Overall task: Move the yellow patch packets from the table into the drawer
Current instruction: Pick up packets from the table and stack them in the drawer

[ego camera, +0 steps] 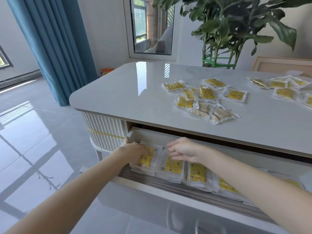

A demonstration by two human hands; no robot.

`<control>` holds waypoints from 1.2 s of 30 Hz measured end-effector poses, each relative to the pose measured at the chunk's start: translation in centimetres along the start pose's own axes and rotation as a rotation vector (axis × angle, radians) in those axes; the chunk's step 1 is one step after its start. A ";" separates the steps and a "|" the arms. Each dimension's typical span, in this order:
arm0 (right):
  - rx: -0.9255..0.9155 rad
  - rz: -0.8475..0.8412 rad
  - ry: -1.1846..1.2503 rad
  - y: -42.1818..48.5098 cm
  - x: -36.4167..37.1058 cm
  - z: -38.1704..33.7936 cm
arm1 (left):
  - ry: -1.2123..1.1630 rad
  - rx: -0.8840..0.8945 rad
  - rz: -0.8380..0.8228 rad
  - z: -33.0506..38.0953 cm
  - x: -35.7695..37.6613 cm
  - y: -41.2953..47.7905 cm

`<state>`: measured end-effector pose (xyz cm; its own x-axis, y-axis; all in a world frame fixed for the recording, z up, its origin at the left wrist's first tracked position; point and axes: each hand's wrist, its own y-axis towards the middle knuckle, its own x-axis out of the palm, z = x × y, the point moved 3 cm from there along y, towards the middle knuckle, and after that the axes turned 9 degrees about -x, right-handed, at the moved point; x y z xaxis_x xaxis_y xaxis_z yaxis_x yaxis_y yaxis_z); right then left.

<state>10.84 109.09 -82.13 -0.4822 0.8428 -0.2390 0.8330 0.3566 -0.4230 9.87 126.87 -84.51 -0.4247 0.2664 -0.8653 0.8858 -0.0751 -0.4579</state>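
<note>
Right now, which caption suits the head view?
Left hand and right hand arrange yellow packets in the open drawer; other packets lie on the table.

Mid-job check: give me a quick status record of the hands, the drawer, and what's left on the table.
drawer: open, stacked packets in a row inside
left hand: on the leftmost stack; grip unclear
right hand: fingers loose, over the next stack, holding nothing
table: many loose packets scattered across its right part
task: unfinished
</note>
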 end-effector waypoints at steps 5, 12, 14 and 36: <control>-0.152 -0.137 -0.216 -6.0 -1.6 -2.8 | -0.139 0.018 0.113 0.9 -2.3 -2.0; -0.407 0.265 -0.153 -9.8 -8.5 -6.3 | -0.454 0.125 0.564 3.1 -9.0 -6.7; -0.470 0.442 -0.214 -9.5 -10.9 -6.4 | -0.512 0.155 0.650 4.1 -11.1 -7.2; -0.232 0.124 -1.222 -4.0 -17.0 -3.8 | -0.499 0.273 0.502 6.4 -15.8 7.0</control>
<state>16.72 94.89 -73.04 -0.2302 -0.0050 -0.9731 0.8590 0.4690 -0.2056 21.62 116.01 -75.37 -0.0741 -0.3245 -0.9430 0.9449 -0.3251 0.0376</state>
